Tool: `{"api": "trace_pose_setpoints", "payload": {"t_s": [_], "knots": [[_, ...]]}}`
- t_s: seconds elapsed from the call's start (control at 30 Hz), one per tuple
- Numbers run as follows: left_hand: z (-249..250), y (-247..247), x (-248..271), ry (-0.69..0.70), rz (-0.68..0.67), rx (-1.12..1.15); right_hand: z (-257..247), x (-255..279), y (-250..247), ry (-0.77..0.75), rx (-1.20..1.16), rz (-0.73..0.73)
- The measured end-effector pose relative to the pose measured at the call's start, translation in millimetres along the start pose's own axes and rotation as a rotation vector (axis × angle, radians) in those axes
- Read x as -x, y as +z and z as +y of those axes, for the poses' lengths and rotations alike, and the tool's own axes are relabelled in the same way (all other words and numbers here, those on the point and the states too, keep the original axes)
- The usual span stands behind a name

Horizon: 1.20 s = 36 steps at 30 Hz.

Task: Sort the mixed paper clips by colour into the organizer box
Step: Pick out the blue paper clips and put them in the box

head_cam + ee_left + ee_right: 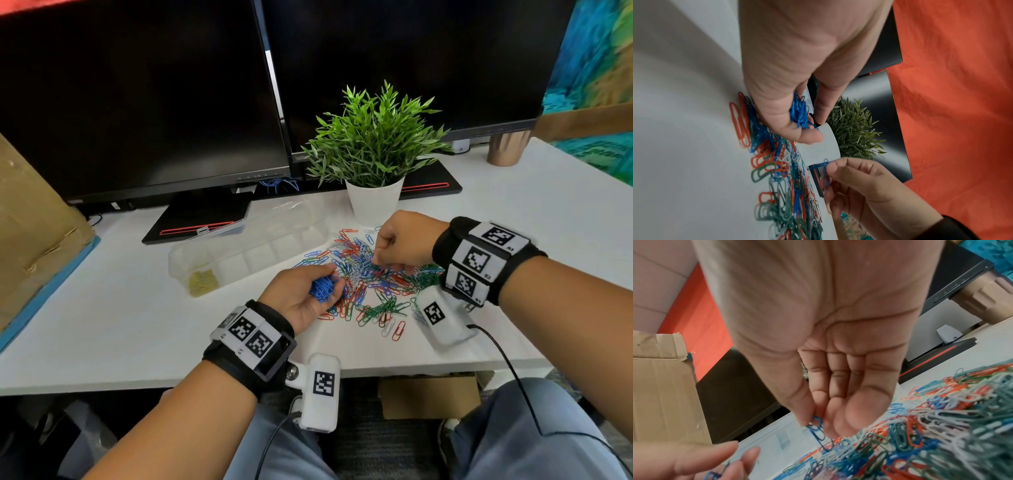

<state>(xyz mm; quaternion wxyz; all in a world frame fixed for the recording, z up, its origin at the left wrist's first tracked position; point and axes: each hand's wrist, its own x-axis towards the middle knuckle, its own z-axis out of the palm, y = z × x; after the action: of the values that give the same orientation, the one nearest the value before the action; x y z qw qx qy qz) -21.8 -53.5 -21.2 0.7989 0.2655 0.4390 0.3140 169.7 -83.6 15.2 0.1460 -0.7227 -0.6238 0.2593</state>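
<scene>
While most of the mixed paper clips (368, 277) still lie heaped at the centre of the head view, a bunch of blue clips (322, 289) sits in the cupped left hand (301, 294), whose fingers curl round it. The right hand (400, 243) pinches a single blue clip (818, 430) between thumb and forefinger, just above the heap.

The organizer box (239, 250) stands open to the upper left of the heap on the white worktop (102, 325); yellowish clips (202, 281) fill its nearest compartment, and the rest look empty.

The step in hand appears to be gathering blue. To do it well, lift each clip clear so no tangled neighbour rides along, pass it into the left palm, and keep that palm level so nothing spills. Tip the bunch into one empty compartment, not onto the yellow.

A potted plant (373, 147) and two dark monitors (154, 102) stand behind.
</scene>
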Motion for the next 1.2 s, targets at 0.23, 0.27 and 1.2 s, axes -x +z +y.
{"api": "trace_pose_setpoints", "payload": {"t_s": [0.23,0.27,1.2], "knots": [[-5,10,3,0.026,-0.024,-0.021,-10,1,6,-0.043,-0.263,-0.035],[-5,11,4,0.026,-0.023,-0.025,-12,2,6,-0.046,-0.282,-0.041],[19,-34,-6,-0.016,0.083,0.243,-64,4,38,-0.125,0.173,-0.189]]}}
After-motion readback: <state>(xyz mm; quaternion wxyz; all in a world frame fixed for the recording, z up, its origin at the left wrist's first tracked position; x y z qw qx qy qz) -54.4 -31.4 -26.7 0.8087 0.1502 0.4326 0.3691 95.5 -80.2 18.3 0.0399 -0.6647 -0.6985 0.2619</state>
